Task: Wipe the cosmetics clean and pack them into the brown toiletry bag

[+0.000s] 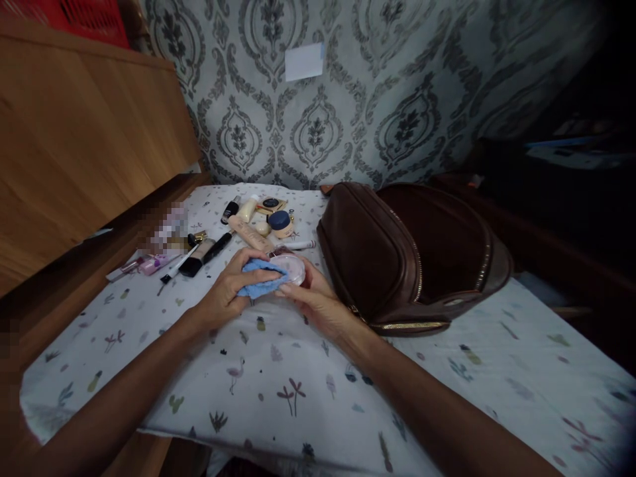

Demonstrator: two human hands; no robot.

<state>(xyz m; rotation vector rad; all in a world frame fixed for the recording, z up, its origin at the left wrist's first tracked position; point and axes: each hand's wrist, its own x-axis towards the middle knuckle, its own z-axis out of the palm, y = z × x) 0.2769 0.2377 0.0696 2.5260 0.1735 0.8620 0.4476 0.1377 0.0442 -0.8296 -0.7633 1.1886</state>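
Observation:
My left hand (241, 281) is closed around a crumpled blue cloth (263, 278). The cloth presses against the left side of a round, clear-lidded compact (291, 268). Fingers and thumb of my right hand (315, 295) grip that compact from the right. Just beyond my hands lie a beige tube (248, 233), a white pen-like stick (301, 245) and a jar with a dark blue lid (281, 224). A foundation bottle with a black cap (197, 258) rests to the left of them.
A brown leather backpack (377, 258) lies on the right of the patterned cloth cover (278, 397). More cosmetics, including a black-capped bottle (231, 209) and a makeup brush (176, 265), spread at the back left. A wooden panel (94, 139) stands at the left; a patterned wall (318, 126) closes the back.

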